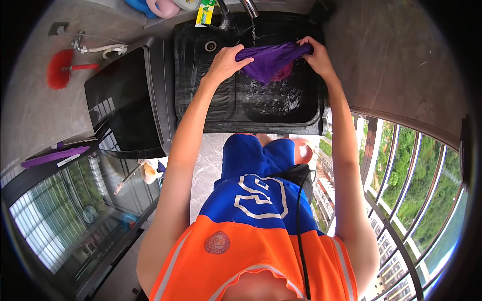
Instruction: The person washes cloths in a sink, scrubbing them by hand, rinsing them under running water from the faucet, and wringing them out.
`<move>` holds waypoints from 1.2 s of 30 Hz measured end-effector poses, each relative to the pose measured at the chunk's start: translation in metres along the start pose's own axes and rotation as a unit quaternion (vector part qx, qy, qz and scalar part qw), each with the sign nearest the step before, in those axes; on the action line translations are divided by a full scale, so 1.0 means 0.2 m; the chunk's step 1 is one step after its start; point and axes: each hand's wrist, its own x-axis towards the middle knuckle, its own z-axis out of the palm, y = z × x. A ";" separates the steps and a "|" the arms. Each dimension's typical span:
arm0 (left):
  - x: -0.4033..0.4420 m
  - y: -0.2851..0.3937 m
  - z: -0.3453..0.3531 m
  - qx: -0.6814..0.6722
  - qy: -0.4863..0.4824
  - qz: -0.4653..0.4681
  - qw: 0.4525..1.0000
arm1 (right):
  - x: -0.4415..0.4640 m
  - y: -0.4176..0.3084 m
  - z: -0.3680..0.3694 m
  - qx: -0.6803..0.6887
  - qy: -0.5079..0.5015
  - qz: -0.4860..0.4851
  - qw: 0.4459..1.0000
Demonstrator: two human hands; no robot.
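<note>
A wet-looking purple cloth [268,60] is stretched between my two hands above the black sink [201,125]. My left hand [228,62] is closed on its left end, thumb across the fabric. My right hand [317,57] grips the opposite end, fingers bent over the edge. The cloth's middle sags toward the basin. Behind its lower edge a magenta patch [283,73] shows; I cannot tell whether it is a separate piece. Water runs from the metal faucet [249,7] just behind the cloth, and suds or splashes glisten in the basin.
Ribbed washboard [218,100] forms the sink's left side. A yellow-green packet [205,12] stands by the faucet. Left of the sink is a dark-lidded appliance [123,100]; a red brush [63,69] hangs on the wall. Metal railing [409,175] runs along the right.
</note>
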 end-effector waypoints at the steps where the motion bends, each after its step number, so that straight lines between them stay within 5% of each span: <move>1: 0.01 0.00 -0.01 0.033 -0.015 -0.013 0.999 | -0.01 0.01 -0.01 0.011 -0.034 0.053 0.998; 3: 0.05 -0.03 -0.02 0.054 -0.061 -0.054 0.995 | -0.06 0.03 -0.01 -0.011 -0.080 0.108 0.991; 9: 0.09 -0.12 -0.02 -0.121 -0.121 -0.120 0.978 | -0.23 0.27 0.05 -0.187 -0.026 0.030 0.982; 11: 0.11 -0.08 -0.06 -0.061 -0.088 -0.085 0.991 | -0.29 0.41 0.08 -0.183 -0.092 0.208 0.957; 12: 0.11 -0.08 -0.05 -0.049 -0.083 -0.069 0.993 | -0.30 0.43 0.08 -0.180 -0.094 0.210 0.956; 14: 0.13 -0.05 -0.07 -0.005 -0.109 -0.040 0.993 | -0.27 0.37 0.04 0.073 -0.355 0.343 0.867; 15: 0.12 -0.01 -0.08 0.025 -0.142 -0.030 0.989 | -0.27 0.34 0.09 0.074 -0.356 0.341 0.867; 17: 0.11 0.06 -0.06 0.015 -0.158 -0.018 0.987 | -0.24 0.15 0.28 0.165 -0.069 0.179 0.967; 19: 0.12 0.11 -0.04 0.033 -0.209 -0.008 0.977 | -0.14 -0.08 0.39 0.218 -0.070 0.109 0.967; 21: 0.12 0.08 -0.06 0.084 -0.183 0.043 0.978 | -0.07 -0.11 0.50 0.262 -0.184 0.101 0.942; 23: 0.14 0.14 -0.17 0.134 -0.244 0.030 0.960 | 0.01 -0.10 0.50 0.055 -0.288 0.068 0.954; 29: 0.09 0.26 -0.44 0.242 -0.213 0.025 0.946 | -0.07 -0.09 0.43 -0.235 -0.150 0.015 0.960; 30: 0.09 0.29 -0.46 0.268 -0.217 0.031 0.938 | -0.05 -0.08 0.40 -0.241 -0.226 0.056 0.942; 33: 0.09 0.38 -0.48 0.278 -0.215 0.058 0.935 | -0.05 -0.15 0.40 -0.202 -0.196 0.016 0.959; 35: 0.12 0.44 -0.50 0.269 -0.200 0.080 0.939 | 0.02 -0.30 0.45 0.012 -0.085 -0.095 0.992; 36: 0.13 0.47 -0.50 0.242 -0.212 0.102 0.941 | 0.05 -0.40 0.46 0.058 -0.126 -0.004 0.990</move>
